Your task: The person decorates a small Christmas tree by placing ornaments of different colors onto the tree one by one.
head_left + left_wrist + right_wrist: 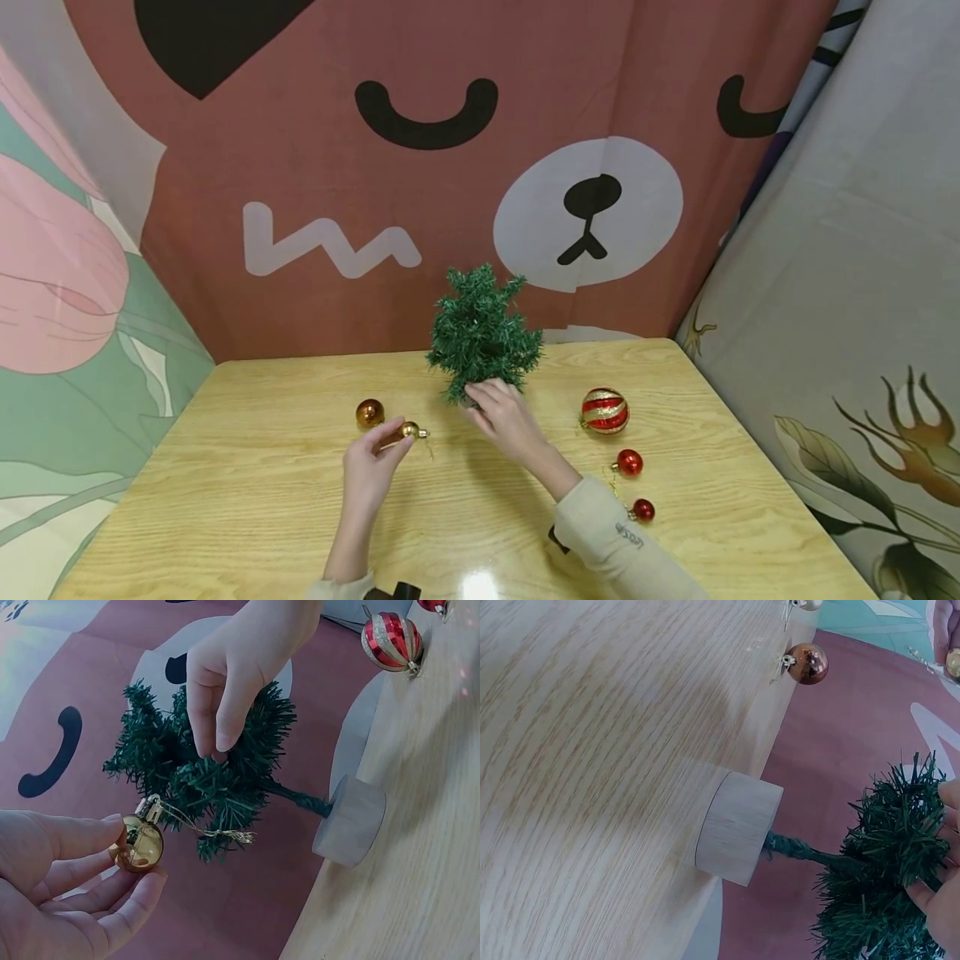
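Observation:
A small artificial Christmas tree (480,333) stands on a round pale wooden base (350,821) at the back of the table. My left hand (365,467) pinches a shiny gold ball ornament (140,844) between thumb and fingers, left of the tree and in front of it. From the ornament's cap hangs a gold string loop (202,829). With bent fingers and thumb, my right hand (510,421) grips a lower front branch of the tree; the fingertips are partly hidden among the needles in the right wrist view.
Just behind the left hand lies a copper-coloured ball ornament (370,413). To the right are a large red and gold striped ball (604,411) and two small red balls, one farther back (629,462) and one nearer (642,510). Printed curtains (450,183) hang behind the wooden table (247,483).

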Tool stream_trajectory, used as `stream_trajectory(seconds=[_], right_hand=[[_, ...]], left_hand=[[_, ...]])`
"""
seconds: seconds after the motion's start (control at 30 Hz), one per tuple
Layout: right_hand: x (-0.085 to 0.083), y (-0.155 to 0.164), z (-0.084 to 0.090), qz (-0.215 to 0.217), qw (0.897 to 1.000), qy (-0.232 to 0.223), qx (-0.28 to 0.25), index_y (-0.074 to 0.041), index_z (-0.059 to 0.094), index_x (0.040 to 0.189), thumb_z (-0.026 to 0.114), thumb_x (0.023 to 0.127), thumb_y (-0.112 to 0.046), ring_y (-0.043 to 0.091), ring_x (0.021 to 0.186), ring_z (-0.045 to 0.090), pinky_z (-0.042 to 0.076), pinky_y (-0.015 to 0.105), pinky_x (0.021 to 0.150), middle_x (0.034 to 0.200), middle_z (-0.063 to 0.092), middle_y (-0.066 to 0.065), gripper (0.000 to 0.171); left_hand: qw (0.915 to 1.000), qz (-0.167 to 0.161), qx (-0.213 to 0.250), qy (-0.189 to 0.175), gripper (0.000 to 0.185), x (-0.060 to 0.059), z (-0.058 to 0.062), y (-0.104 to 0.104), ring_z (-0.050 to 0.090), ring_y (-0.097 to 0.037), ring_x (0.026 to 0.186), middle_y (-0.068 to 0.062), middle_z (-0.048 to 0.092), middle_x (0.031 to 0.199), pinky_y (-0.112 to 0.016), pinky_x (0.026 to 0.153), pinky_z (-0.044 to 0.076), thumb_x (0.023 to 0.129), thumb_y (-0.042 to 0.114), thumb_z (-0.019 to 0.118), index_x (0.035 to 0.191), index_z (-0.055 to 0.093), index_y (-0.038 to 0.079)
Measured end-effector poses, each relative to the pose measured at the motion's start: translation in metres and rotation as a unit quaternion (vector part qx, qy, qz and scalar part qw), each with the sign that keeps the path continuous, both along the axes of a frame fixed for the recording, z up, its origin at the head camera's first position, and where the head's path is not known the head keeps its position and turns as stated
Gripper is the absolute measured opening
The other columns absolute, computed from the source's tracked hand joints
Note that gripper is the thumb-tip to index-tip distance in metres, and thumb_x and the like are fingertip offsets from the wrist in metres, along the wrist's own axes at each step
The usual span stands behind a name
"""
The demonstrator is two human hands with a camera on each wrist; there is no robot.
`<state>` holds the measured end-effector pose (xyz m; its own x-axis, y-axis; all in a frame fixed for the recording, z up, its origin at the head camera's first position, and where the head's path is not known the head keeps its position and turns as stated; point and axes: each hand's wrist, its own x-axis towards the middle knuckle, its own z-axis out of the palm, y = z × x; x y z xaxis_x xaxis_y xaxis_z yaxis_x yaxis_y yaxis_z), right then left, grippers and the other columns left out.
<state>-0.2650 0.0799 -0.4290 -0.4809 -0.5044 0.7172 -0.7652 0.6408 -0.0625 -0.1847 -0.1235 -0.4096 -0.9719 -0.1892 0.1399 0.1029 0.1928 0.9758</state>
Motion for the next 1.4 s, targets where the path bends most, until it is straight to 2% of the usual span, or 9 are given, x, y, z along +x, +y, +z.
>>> stream_trajectory(seconds=[0.23,0.37,0.47,0.63,0.8,0.93,1.1,1.27,1.4], right_hand=[[0.001,-0.001,0.001,0.014,0.999,0.014,-0.025,-0.001,0.065,0.103,0.065,0.081,-0.011,0.021,0.094,0.055,0.044,0.034,0.082,0.100,0.063,0.009,0.024],[-0.001,-0.002,0.002,0.047,0.997,0.049,-0.049,-0.001,0.066,0.096,0.067,0.077,-0.007,0.020,0.089,0.056,0.045,0.034,0.080,0.094,0.065,0.007,0.020],[-0.003,-0.003,0.001,0.074,0.992,0.078,-0.061,-0.001,0.068,0.092,0.065,0.080,-0.007,0.019,0.086,0.058,0.045,0.033,0.079,0.089,0.065,0.006,0.014],[-0.006,-0.003,0.000,0.094,0.989,0.094,-0.065,-0.002,0.068,0.091,0.059,0.087,-0.013,0.018,0.083,0.058,0.046,0.032,0.078,0.086,0.065,0.004,0.015],[-0.004,-0.005,0.004,0.108,0.988,0.083,-0.077,-0.001,0.068,0.091,0.068,0.075,-0.003,0.018,0.082,0.059,0.046,0.034,0.077,0.085,0.066,0.005,0.016],[-0.001,-0.007,0.008,0.114,0.990,0.031,-0.080,-0.002,0.067,0.094,0.066,0.077,-0.004,0.017,0.083,0.058,0.044,0.036,0.078,0.087,0.066,0.004,0.017],[0.005,-0.008,0.014,0.104,0.989,-0.095,-0.045,-0.005,0.064,0.106,0.056,0.088,-0.014,0.015,0.088,0.054,0.039,0.042,0.077,0.094,0.064,0.003,0.022],[0.006,-0.011,0.018,0.087,0.973,-0.214,-0.024,-0.005,0.059,0.117,0.047,0.093,-0.022,0.014,0.089,0.051,0.033,0.042,0.079,0.097,0.062,0.002,0.031],[0.006,-0.011,0.021,0.097,0.958,-0.264,-0.049,-0.005,0.058,0.118,0.048,0.093,-0.022,0.013,0.084,0.050,0.029,0.044,0.081,0.097,0.061,0.002,0.032]], left_hand=[[0.9999,-0.006,-0.006,0.008,0.030,-0.007,0.000,0.002,0.061,-0.028,0.090,-0.019,0.060,0.105,-0.027,0.076,0.049,0.081,0.003,0.064,0.110,0.059,-0.006],[0.9993,-0.005,-0.012,0.036,0.029,-0.009,-0.002,0.003,0.062,-0.028,0.085,-0.019,0.062,0.099,-0.029,0.073,0.051,0.081,0.006,0.065,0.106,0.061,-0.006],[0.9984,-0.002,-0.022,0.051,0.028,-0.011,-0.002,0.004,0.063,-0.024,0.081,-0.016,0.064,0.094,-0.027,0.069,0.051,0.080,0.009,0.067,0.104,0.063,-0.005],[0.9993,-0.005,-0.025,0.028,0.030,-0.013,0.003,0.007,0.062,-0.026,0.086,-0.017,0.064,0.097,-0.029,0.072,0.051,0.080,0.009,0.067,0.106,0.062,-0.005],[0.9997,-0.010,-0.015,0.019,0.030,-0.016,0.009,0.011,0.061,-0.027,0.090,-0.019,0.062,0.101,-0.026,0.075,0.050,0.081,0.005,0.065,0.108,0.060,-0.007],[0.9995,-0.014,-0.008,0.025,0.030,-0.020,0.013,0.014,0.060,-0.027,0.092,-0.019,0.062,0.102,-0.024,0.075,0.049,0.081,0.006,0.065,0.108,0.060,-0.007],[0.9992,-0.017,-0.003,0.035,0.031,-0.025,0.013,0.016,0.060,-0.027,0.093,-0.021,0.061,0.102,-0.024,0.076,0.049,0.081,0.005,0.065,0.108,0.059,-0.009],[0.9991,-0.023,0.007,0.036,0.030,-0.027,0.014,0.018,0.060,-0.028,0.092,-0.021,0.061,0.102,-0.023,0.075,0.049,0.081,0.001,0.063,0.109,0.059,-0.010],[0.9987,-0.032,0.010,0.038,0.031,-0.026,0.015,0.019,0.060,-0.028,0.092,-0.022,0.061,0.103,-0.024,0.075,0.049,0.082,0.001,0.063,0.110,0.058,-0.010]])
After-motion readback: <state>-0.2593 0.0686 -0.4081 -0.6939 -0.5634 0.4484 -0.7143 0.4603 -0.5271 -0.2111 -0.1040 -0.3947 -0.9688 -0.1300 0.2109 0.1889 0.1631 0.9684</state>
